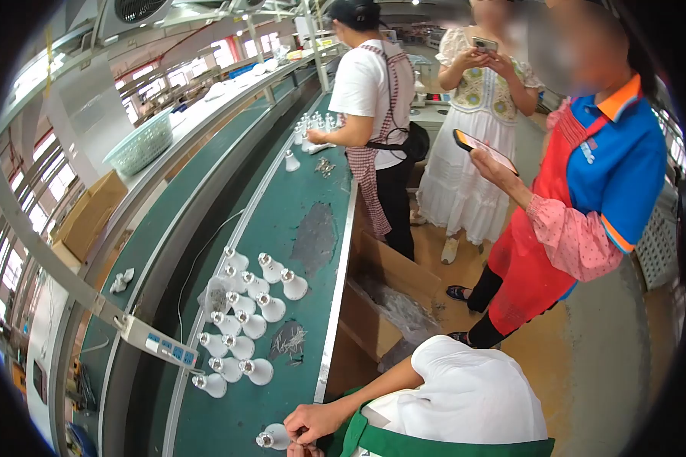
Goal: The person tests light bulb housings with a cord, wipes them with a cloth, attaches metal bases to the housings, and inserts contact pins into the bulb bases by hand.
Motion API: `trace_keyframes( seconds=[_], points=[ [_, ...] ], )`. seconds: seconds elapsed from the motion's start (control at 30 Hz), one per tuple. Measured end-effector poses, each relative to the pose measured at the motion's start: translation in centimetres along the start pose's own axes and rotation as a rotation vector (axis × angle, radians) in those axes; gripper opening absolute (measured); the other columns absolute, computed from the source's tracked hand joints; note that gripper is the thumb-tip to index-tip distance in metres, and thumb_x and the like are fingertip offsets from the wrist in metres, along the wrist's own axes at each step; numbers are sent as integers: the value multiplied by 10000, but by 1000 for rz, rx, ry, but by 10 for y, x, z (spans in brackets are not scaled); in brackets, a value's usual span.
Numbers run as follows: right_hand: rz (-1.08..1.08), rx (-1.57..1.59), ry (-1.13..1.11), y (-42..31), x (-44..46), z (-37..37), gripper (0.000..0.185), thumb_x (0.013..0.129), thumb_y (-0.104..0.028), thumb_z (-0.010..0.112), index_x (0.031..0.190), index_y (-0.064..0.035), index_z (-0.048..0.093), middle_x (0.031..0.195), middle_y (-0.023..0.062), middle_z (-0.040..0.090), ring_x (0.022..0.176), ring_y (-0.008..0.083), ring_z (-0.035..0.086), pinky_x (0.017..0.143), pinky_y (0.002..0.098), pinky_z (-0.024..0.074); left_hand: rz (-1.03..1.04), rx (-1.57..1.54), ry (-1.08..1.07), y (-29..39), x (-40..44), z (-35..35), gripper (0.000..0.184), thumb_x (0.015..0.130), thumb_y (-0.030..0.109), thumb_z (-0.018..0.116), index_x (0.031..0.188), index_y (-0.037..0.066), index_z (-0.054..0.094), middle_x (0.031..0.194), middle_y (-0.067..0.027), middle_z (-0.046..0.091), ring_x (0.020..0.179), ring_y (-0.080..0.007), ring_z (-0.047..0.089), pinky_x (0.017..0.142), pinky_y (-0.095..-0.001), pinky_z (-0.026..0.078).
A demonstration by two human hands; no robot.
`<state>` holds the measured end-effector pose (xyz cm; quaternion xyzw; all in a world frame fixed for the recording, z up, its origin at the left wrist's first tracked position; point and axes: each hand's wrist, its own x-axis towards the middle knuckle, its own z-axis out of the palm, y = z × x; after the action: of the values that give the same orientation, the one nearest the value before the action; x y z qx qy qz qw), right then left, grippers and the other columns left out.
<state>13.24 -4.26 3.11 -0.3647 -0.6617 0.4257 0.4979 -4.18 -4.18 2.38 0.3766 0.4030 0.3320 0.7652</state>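
Note:
Near the bottom edge, my right hand (316, 423) is closed, its fingers bent together beside a white bulb (277, 436) with a silver cap. Whether the fingers touch that bulb is unclear, and whatever they pinch is too small to make out. Just below, my left hand (305, 451) is mostly cut off by the frame; its visible fingers are drawn together close to the right hand. Several more white bulbs (272, 308) stand in a group farther up the green belt (282, 396).
Thin wire scraps (290, 341) lie on a dark patch of the belt. A power strip (158, 343) is at the belt's left side. An open cardboard box (396, 266) sits right of the belt. One co-worker (366, 84) handles bulbs; two people (480, 99) hold phones.

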Motion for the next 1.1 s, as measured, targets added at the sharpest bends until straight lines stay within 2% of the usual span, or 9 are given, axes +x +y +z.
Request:
trace_keyframes(
  seconds=[0.37,0.57,0.6,0.63,0.7,0.87,0.9,1.0,1.1],
  points=[
    [-45,-49,-82,-1,5,3,90,738,-56,592,705,13,545,699,73,507,610,187,507,528,296,384,73,-13,61,-4,-7,-4,168,906,211,534,913,44,556,652,-8,498,486,-73,389,434,-210,318],
    [-48,40,-4,-5,4,7,77,742,-47,591,720,19,558,720,88,527,644,203,528,558,301,407,67,-121,51,1,-8,1,147,900,188,538,934,45,558,683,-10,503,493,-57,397,417,-195,304],
    [-83,41,33,-4,4,10,70,752,-48,589,735,18,572,730,97,538,661,209,539,586,305,424,7,-124,24,7,-10,0,154,903,182,521,829,53,560,717,-44,525,555,-130,455,482,-272,357],
    [-49,13,14,-11,4,6,76,762,-59,598,740,12,581,736,102,551,677,214,551,609,310,438,157,-215,-162,2,3,-2,190,833,171,591,943,49,498,737,-52,531,526,-89,467,399,-195,361],
    [-28,-42,28,-9,5,5,85,768,-82,620,749,-4,593,750,98,573,695,214,564,623,315,448,134,-204,-40,-9,-1,-5,171,873,193,534,876,22,524,624,-26,469,477,-90,418,369,-211,299],
    [173,-82,-30,-14,11,4,63,755,-63,630,775,-7,608,799,81,600,719,183,581,628,284,454,87,-157,62,-6,-2,-1,134,869,126,536,814,6,553,632,-30,493,507,-76,408,439,-226,310],
    [107,-88,7,-11,13,8,73,759,-70,612,754,0,592,734,78,571,658,179,547,572,292,428,75,-155,92,-11,-2,-6,143,875,128,534,825,-3,563,652,-45,530,516,-74,426,451,-219,324],
    [255,-93,-3,-14,26,7,35,756,-18,617,764,6,593,772,51,577,639,99,497,563,239,404,270,48,312,-11,-3,-11,82,854,84,583,830,7,569,662,2,538,516,-49,408,473,-194,325],
    [268,-160,57,-12,45,5,50,765,-26,615,766,17,590,776,50,576,639,100,495,567,238,402,587,298,611,-12,7,-24,95,795,47,648,809,9,562,669,16,518,518,-43,393,478,-187,315]
  ],
)
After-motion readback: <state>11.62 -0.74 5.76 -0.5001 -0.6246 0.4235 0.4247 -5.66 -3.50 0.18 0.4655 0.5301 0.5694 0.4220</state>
